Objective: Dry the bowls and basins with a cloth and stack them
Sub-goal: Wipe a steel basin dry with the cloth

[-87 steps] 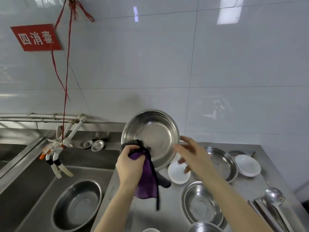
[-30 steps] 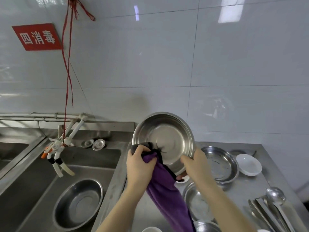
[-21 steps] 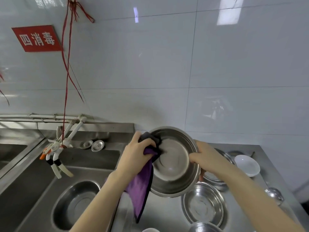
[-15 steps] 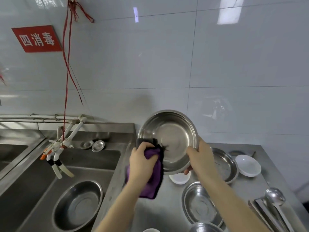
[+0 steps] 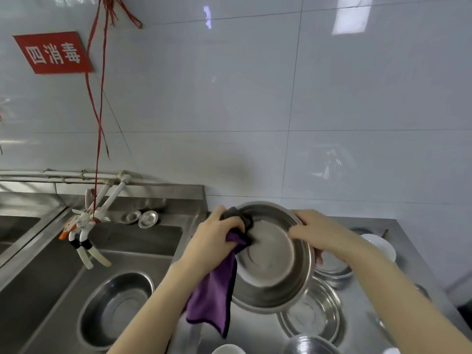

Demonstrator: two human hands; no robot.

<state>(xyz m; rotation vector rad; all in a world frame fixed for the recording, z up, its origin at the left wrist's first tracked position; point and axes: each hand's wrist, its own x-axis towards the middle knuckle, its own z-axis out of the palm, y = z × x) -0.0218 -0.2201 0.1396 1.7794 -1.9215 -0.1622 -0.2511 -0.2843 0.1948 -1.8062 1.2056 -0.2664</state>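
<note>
1. A red sign (image 5: 53, 52) hangs on the white tiled wall (image 5: 229, 98) at the far left, tilted slightly. It carries three white Chinese characters, "四消毒".
2. No other text, brand, label or number can be read; the steel basins, the sink and the desk show no legible markings.
</note>
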